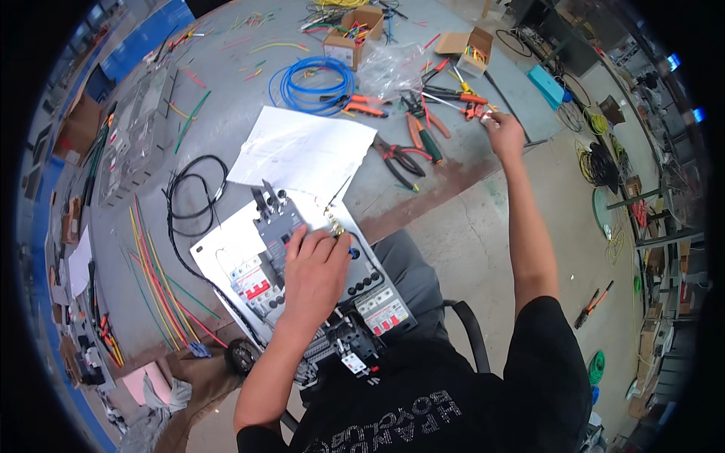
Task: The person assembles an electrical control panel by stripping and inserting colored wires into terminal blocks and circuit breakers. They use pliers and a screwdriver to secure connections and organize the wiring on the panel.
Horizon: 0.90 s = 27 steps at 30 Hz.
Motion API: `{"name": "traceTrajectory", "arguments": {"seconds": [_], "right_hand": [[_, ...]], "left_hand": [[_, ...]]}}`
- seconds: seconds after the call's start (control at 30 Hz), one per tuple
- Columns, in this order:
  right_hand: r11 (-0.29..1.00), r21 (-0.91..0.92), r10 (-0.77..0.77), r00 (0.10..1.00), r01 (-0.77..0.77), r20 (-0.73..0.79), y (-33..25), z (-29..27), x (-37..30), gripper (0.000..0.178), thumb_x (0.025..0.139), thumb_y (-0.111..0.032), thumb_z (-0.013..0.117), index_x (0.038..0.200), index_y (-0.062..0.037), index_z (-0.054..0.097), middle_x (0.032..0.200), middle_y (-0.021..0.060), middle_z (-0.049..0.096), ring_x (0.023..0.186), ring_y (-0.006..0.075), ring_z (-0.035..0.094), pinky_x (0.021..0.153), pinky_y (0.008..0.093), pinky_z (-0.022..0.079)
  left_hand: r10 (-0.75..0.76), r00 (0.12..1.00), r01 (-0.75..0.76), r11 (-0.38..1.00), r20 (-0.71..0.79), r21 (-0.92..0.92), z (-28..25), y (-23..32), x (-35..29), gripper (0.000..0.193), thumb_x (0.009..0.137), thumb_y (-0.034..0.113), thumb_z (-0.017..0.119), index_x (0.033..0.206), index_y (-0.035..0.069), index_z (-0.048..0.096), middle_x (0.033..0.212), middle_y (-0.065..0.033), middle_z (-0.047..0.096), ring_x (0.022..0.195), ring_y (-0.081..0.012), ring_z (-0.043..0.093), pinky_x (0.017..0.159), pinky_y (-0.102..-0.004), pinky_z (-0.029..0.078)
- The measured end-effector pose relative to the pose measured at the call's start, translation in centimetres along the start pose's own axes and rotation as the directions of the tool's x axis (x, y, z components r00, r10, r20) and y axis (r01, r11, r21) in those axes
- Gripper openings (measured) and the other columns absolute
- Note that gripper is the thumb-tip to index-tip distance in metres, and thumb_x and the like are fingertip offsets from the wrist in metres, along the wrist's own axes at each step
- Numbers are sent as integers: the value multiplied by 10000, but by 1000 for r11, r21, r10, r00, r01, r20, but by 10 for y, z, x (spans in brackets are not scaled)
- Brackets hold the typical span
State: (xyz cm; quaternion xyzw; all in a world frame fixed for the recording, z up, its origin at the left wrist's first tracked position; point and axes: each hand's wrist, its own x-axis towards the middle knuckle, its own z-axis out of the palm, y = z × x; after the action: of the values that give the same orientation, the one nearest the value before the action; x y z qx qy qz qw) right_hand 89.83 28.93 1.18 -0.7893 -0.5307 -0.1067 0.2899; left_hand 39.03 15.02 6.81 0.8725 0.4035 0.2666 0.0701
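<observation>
On my lap and against the table edge leans a white mounting panel [213, 250] carrying several electrical devices. My left hand [313, 272] lies over its middle, fingers bent and slightly apart, across a large dark grey circuit breaker [281, 228] and beside a brass terminal strip [334, 223]. Smaller breakers with red switches [255, 288] sit left of that hand; another red-switched breaker [387, 317] is to its right. A black contactor-like device [355, 337] is fixed near my body. My right hand [504, 134] reaches to the table's right edge, fingertips closed around a small red-and-white piece, mostly hidden.
White paper sheets [302, 147] overlap the panel's far edge. Pliers [398, 160], cutters and screwdrivers lie near my right hand. Farther back are a blue wire coil [311, 84] and small cardboard boxes [353, 38]. Coloured wires [155, 279] and a black cable [177, 226] lie left.
</observation>
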Motion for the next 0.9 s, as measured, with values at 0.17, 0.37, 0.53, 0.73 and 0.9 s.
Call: {"name": "traceTrajectory", "arguments": {"seconds": [0.17,0.37,0.53,0.73,0.9], "right_hand": [[899,-281,351,936,-335,9,87,15,51,301,893,-242,681,1122,-90,802,1191,224,757,1115,418,727,953,527,584],[800,-445,485,870,-403,83,148,28,51,362,903,-321,714,1193,-118,786,1233,198,767,1177,382,729,991,519,581],[839,-473,392,901,-268,187,134,18,59,298,913,-311,732,1110,-97,799,1179,206,774,1122,414,730,946,513,586],[972,-167,221,897,-168,382,159,-7,56,351,914,-293,737,1182,-68,750,990,189,785,966,344,767,849,456,602],[690,423,148,686,-588,712,129,-63,52,381,966,-215,672,1302,-36,678,938,108,758,915,246,763,814,369,611]], "left_hand": [[-20,999,21,997,-25,68,12,-6,-2,261,837,99,812,1096,80,783,916,-32,701,1037,-219,669,1140,-521,421],[-76,991,83,995,-108,62,27,-3,4,170,811,146,853,890,88,714,853,-33,654,967,-227,659,1107,-508,438],[-70,994,79,990,-81,116,22,1,3,139,839,118,820,896,69,702,879,-58,654,988,-244,653,1105,-519,435],[-100,995,101,992,-19,73,10,9,11,148,842,75,782,974,65,716,930,-70,669,1037,-265,649,1107,-534,424],[-42,999,39,997,30,73,19,-5,5,183,846,13,718,1024,56,724,967,-74,677,1082,-278,644,1142,-532,411]]}}
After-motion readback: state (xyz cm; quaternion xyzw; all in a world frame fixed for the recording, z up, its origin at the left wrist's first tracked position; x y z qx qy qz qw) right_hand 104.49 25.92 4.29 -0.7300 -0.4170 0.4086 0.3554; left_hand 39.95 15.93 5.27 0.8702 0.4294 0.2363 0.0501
